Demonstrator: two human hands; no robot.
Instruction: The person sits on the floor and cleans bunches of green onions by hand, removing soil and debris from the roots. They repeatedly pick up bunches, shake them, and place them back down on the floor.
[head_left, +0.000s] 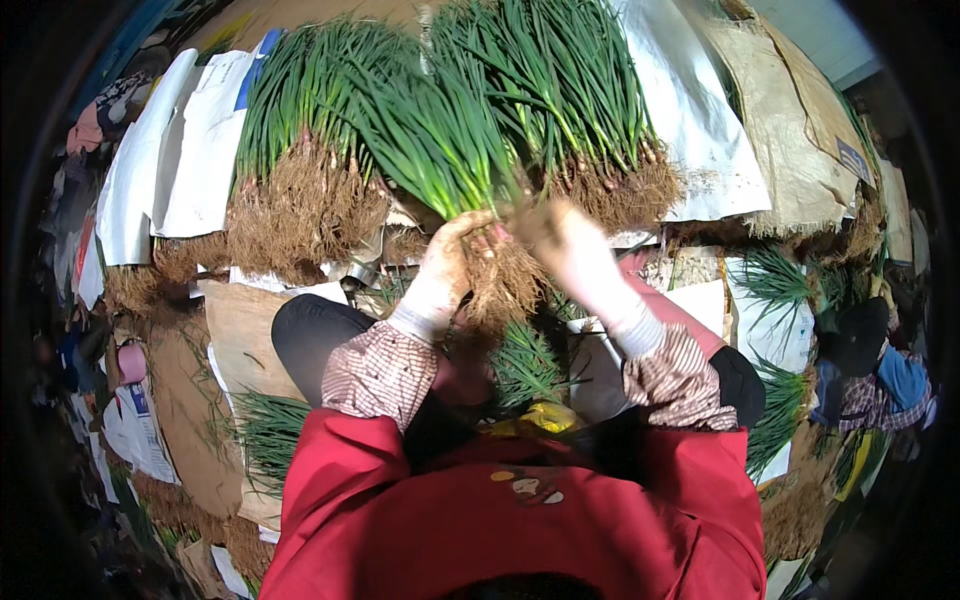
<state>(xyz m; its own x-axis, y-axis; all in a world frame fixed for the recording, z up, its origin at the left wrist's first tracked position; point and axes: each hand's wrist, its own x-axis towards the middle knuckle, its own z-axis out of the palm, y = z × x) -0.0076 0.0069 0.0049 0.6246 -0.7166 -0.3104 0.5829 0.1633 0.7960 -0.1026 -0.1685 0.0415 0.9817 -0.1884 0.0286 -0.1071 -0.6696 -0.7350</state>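
My left hand (448, 259) is closed around the base of a bunch of green onion-like seedlings (442, 142), just above the reddish bulbs. The green leaves fan up and to the left, and the brown roots (499, 289) hang down. On the right side of the bunch, my right hand (559, 236) is blurred, close to the bulbs; its fingers and anything between them cannot be made out. Behind my hands lie more seedlings in a left pile (307, 180) and a right pile (600, 112), with roots towards me.
White woven sheets (199, 142) flank the piles, and a tan sack (787, 135) covers plants at the right. Loose greens (525, 364) lie between my legs near a yellow item (551, 416). More seedlings (274, 435) lie beside me. Another person (885, 382) sits at far right.
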